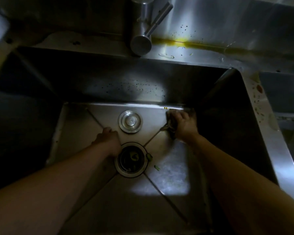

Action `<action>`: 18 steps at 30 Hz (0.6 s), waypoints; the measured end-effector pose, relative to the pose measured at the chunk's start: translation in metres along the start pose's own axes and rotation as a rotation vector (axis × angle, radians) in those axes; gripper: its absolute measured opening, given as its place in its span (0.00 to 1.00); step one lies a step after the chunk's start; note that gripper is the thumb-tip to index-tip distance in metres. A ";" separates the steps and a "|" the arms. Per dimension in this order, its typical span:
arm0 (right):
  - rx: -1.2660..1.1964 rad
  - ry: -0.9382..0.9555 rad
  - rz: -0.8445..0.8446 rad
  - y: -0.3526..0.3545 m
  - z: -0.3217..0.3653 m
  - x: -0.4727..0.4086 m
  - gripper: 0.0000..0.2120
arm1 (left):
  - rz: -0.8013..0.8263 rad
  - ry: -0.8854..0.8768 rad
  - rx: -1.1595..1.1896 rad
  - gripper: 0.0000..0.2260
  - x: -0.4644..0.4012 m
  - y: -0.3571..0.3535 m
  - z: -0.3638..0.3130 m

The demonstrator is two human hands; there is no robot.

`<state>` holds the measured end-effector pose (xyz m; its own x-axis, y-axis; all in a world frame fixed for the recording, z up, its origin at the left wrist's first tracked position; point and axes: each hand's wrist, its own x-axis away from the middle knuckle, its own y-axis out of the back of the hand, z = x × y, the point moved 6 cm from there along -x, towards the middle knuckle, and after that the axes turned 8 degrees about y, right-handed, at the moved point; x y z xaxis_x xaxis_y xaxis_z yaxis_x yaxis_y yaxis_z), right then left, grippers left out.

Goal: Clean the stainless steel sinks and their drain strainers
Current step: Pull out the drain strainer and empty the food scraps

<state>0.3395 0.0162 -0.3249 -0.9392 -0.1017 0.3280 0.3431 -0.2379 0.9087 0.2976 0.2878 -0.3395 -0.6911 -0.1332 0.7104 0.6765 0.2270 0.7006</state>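
Looking down into a dim stainless steel sink point(159, 184), lit in patches on its floor. At the centre of the floor, the open drain point(131, 160), ringed in metal, with greenish scraps inside. Just beyond it toward 12 o'clock, lying flat on the floor and apart from the drain: a round metal strainer lid point(130, 121) with a raised knob in the middle. Beside the drain rim at 3 o'clock, a small green food scrap point(149, 156), and another point(157, 167) a little nearer at 4 o'clock.

Left hand point(107, 134) at 10 o'clock from the drain, resting on the sink floor, knuckles up, fingers curled under; cannot tell whether anything sits beneath them. Wrist passing just beside the drain's left rim.

Right hand point(182, 122) at 2 o'clock from the drain, near the corner of back and right walls, fingers bent down over a dark scrubbing pad point(170, 127), pressing it to the floor along a crease line.

At 12 o'clock on the back ledge, a steel faucet point(142, 41) with a slanted lever handle. Right of it, a yellow stain point(182, 42) along the seam of ledge and splashback, with dark specks above. Dark specks also on the sink's back wall. At 2 o'clock, reddish-brown spots point(259, 89) on the right rim.
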 end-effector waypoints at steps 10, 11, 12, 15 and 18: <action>-0.032 0.266 0.067 -0.056 0.121 0.068 0.20 | -0.012 -0.029 -0.028 0.29 0.008 -0.007 0.005; -0.108 0.259 0.087 -0.055 0.125 0.071 0.21 | -0.006 -0.033 -0.033 0.30 0.008 -0.007 0.005; -0.182 0.255 0.102 -0.051 0.127 0.072 0.20 | 0.004 -0.040 -0.036 0.29 0.009 -0.007 0.006; -0.278 0.235 0.046 -0.020 0.119 0.072 0.17 | 0.018 -0.067 -0.030 0.25 0.011 -0.001 0.005; -0.304 0.133 -0.175 0.023 0.091 0.058 0.14 | -0.017 -0.059 -0.005 0.23 0.012 0.010 0.003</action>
<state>0.2916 0.0930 -0.2614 -0.9807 -0.1543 0.1200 0.1851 -0.5365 0.8233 0.2947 0.2911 -0.3241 -0.7159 -0.0798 0.6936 0.6659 0.2205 0.7127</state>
